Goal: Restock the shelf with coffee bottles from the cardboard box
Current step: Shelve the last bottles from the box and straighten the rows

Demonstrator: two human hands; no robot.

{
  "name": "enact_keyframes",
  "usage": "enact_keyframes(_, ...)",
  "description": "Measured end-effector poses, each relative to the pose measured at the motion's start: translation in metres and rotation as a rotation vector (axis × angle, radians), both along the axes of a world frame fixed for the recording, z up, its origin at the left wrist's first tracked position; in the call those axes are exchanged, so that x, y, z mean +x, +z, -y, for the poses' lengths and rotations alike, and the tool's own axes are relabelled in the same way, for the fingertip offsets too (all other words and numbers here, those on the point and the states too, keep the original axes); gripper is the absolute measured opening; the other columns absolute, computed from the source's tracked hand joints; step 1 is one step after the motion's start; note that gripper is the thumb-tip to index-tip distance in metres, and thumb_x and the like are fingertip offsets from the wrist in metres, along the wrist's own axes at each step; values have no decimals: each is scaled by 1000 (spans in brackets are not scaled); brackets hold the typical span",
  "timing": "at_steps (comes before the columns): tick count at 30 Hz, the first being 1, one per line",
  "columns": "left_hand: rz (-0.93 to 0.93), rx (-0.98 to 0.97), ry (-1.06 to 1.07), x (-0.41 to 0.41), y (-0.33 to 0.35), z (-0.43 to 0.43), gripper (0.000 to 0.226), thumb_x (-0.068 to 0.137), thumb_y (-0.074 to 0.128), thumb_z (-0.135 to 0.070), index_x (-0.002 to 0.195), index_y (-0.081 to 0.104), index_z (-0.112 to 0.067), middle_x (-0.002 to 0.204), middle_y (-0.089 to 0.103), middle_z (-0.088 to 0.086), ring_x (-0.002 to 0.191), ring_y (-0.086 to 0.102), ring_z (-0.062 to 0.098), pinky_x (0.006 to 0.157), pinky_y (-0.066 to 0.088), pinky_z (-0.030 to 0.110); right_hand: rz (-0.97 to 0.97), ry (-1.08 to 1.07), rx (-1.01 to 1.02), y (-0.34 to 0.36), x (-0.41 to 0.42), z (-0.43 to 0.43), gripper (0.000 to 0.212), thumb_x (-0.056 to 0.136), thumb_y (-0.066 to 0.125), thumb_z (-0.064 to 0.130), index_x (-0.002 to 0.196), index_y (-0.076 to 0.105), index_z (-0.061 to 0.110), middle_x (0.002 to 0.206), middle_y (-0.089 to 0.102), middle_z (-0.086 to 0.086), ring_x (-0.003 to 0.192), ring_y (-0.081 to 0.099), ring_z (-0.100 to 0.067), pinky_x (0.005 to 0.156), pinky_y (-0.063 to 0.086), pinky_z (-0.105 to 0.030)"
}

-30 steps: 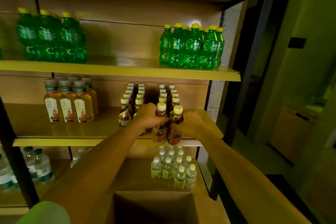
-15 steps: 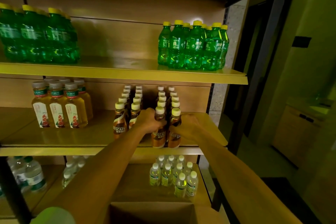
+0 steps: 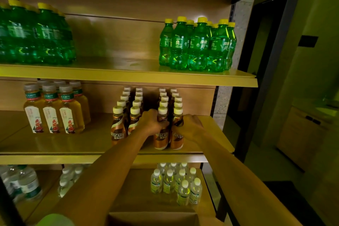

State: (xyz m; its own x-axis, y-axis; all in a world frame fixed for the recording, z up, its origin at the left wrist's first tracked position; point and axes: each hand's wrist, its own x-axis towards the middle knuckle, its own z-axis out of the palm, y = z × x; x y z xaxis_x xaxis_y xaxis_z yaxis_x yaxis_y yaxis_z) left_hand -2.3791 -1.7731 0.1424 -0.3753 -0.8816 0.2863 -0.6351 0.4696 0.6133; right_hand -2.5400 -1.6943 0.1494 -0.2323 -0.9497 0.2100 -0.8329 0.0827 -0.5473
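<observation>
Two brown coffee bottles with cream caps stand side by side at the front of the middle shelf (image 3: pixel 216 134). My left hand (image 3: pixel 151 122) grips the left coffee bottle (image 3: pixel 161 139); my right hand (image 3: pixel 190 128) grips the right coffee bottle (image 3: pixel 177 140). Both bottles rest on the shelf at the head of two rows of coffee bottles (image 3: pixel 169 98). Two more rows of coffee bottles (image 3: pixel 126 108) stand just to the left. The top edge of the cardboard box (image 3: pixel 152 218) shows at the bottom, under my arms.
Amber tea bottles (image 3: pixel 53 108) stand at the left of the middle shelf. Green soda bottles (image 3: pixel 197 44) fill the upper shelf at right, and more green soda bottles (image 3: pixel 33 33) at left. Small yellow drinks (image 3: pixel 176 183) and water bottles (image 3: pixel 27 183) sit on the lower shelf. A dark upright post (image 3: pixel 260 79) bounds the right side.
Both hands moved the two coffee bottles forward and down onto the middle shelf, in line with the rows behind. The camera view shifted closer to the shelf.
</observation>
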Motion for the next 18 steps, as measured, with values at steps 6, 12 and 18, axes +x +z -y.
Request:
enact_keyframes(6, 4, -16, -6, 1, -1, 3, 39, 76, 77, -45, 102, 72, -18, 101, 74, 9, 93, 69, 29, 75, 56, 40, 10, -14, 6, -4, -3, 4, 24, 78, 73, 36, 94, 74, 19, 94, 74, -8, 89, 67, -27, 77, 58, -39)
enact_keyframes(12, 7, -14, -3, 1, -2, -6, 40, 80, 74, -44, 108, 70, -16, 107, 73, 11, 99, 68, 30, 78, 54, 39, 8, -6, -33, -10, -1, 2, 33, 74, 72, 40, 103, 70, 22, 102, 72, -6, 93, 65, -28, 78, 56, -37)
enact_keyframes(18, 59, 42, -34, -1, 5, -19, 44, 86, 69, -42, 121, 65, -16, 118, 69, 12, 109, 65, 32, 79, 49, 34, -46, 7, 0, -10, -4, -6, 41, 78, 67, 55, 105, 69, 24, 108, 70, -7, 100, 63, -30, 82, 54, -39)
